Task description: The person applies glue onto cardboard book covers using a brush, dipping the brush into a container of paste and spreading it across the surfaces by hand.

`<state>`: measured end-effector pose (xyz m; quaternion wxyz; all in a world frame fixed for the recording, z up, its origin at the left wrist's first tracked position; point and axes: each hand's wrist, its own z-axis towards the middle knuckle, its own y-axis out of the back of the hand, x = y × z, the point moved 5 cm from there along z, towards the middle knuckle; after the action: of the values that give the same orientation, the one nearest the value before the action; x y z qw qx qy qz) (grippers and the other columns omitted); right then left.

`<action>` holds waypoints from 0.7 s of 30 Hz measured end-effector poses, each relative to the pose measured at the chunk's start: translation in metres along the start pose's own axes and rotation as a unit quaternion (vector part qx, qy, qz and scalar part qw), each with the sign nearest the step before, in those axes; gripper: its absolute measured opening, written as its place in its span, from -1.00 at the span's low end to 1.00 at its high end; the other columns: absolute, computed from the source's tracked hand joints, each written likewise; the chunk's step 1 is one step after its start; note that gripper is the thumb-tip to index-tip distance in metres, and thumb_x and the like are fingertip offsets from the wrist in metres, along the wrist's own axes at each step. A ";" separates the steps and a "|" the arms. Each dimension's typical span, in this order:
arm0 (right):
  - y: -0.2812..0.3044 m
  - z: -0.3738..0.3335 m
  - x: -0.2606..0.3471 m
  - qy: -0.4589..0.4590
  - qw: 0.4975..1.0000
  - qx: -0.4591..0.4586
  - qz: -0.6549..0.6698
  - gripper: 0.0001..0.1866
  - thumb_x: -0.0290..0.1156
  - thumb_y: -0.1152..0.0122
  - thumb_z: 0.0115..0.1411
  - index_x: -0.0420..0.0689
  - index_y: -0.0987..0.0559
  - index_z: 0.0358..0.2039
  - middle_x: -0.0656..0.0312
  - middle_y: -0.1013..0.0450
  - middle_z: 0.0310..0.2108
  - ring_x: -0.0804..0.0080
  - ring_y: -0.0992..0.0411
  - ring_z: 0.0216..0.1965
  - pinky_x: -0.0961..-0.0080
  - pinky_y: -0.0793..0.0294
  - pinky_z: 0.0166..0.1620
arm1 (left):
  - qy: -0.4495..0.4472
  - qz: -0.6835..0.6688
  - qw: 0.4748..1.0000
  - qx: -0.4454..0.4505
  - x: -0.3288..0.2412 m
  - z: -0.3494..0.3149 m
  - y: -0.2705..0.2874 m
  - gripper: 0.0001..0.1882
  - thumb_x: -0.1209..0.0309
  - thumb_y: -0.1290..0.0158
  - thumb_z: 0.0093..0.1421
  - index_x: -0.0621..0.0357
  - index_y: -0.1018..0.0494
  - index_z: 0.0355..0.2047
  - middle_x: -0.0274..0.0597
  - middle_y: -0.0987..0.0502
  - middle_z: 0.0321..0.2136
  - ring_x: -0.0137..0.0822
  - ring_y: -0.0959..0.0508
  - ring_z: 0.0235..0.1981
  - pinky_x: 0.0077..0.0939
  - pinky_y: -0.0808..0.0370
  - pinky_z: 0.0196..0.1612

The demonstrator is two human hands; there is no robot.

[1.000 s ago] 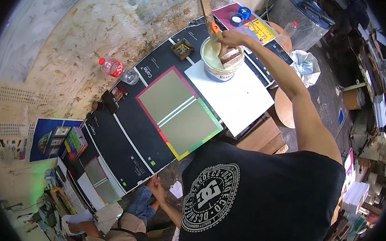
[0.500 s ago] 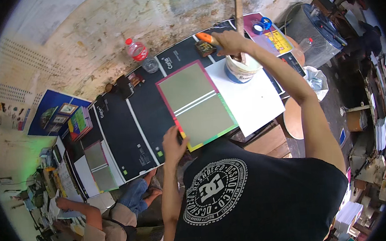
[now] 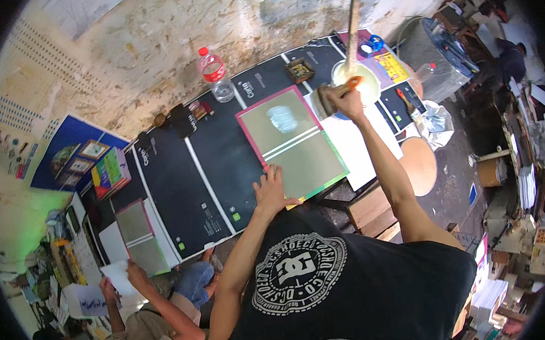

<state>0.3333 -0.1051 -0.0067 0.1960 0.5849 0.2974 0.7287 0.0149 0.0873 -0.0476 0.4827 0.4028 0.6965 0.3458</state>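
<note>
A grey-green two-panel board [image 3: 307, 171] with a magenta, yellow and green border lies before me, white strips across its middle. My left hand [image 3: 272, 195] rests on its near left edge, fingers spread. My right hand [image 3: 348, 103] grips a wide brush [image 3: 323, 101] with an orange handle, its bristles pointing left beside the board's right edge. A patch of wet white paste [image 3: 282, 119] shows on the upper panel. Just behind my right hand stands a white tub [image 3: 373, 88] of pale paste with a wooden stick [image 3: 353, 35] in it. White paper [image 3: 351, 152] lies partly under the board.
A plastic bottle [image 3: 217, 79], a small tin [image 3: 300, 71] and a book stack [image 3: 112, 173] stand on the black table [image 3: 178, 183]. Another brush [image 3: 405, 100] lies at right. At left a co-worker [image 3: 150, 324] handles white paper near a similar board [image 3: 141, 236].
White paste now marks the upper panel. My right hand and brush have come down from the tub's far side toward the board. My left hand has shifted right onto it. The co-worker has lifted a sheet.
</note>
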 end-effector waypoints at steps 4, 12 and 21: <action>0.105 0.011 -0.060 -0.087 0.944 -0.215 0.234 -0.59 -0.16 -0.48 0.02 -0.29 -0.63 -0.36 0.22 -0.56 -0.43 0.48 -0.52 -0.38 0.46 -0.51 -0.24 | 0.006 -0.016 1.000 0.003 0.003 -0.003 -0.003 0.38 -0.23 -0.45 -0.36 0.16 -0.04 0.38 -0.03 -0.03 0.38 0.18 -0.29 0.24 0.42 -0.28 0.11; 0.166 -0.074 -0.149 -0.155 0.910 -0.303 0.236 -0.57 -0.23 -0.51 0.02 -0.28 -0.61 -0.23 0.20 -0.56 -0.29 0.48 -0.51 -0.28 0.48 -0.51 -0.17 | 0.002 -0.032 0.999 0.015 -0.002 -0.005 0.003 0.40 -0.20 -0.47 -0.36 0.21 -0.02 0.38 0.00 0.00 0.40 0.20 -0.28 0.24 0.41 -0.31 0.07; -0.025 -0.167 0.014 -0.067 0.979 0.063 0.180 -0.71 -0.28 -0.38 0.12 -0.20 -0.58 -0.25 0.23 -0.51 -0.45 0.47 -0.45 -0.41 0.49 -0.45 -0.28 | -0.005 -0.015 1.000 -0.011 0.007 -0.007 0.008 0.42 -0.23 -0.45 -0.35 0.35 0.00 0.35 -0.01 -0.04 0.37 0.20 -0.36 0.16 0.37 -0.34 0.02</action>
<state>0.1666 -0.1119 -0.0361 0.0439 0.6873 0.2189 0.6912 0.0083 0.0962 -0.0416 0.4956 0.3887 0.6961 0.3446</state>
